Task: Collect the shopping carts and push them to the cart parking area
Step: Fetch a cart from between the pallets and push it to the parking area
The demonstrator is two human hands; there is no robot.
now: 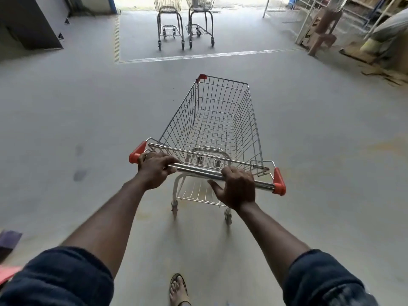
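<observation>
Dark navy sleeves (57, 277) of thick, soft fabric are bunched near the elbows, leaving the arms (114, 217) bare. One flat sandal (176, 276) with thin dark straps, toes uncovered.

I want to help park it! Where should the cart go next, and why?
Probably push the cart forward, nudging it a little left. The left hand and right hand both grip the handle, the basket is empty, and the two parked carts stand past the striped floor line, slightly left of where the cart's nose points.
</observation>
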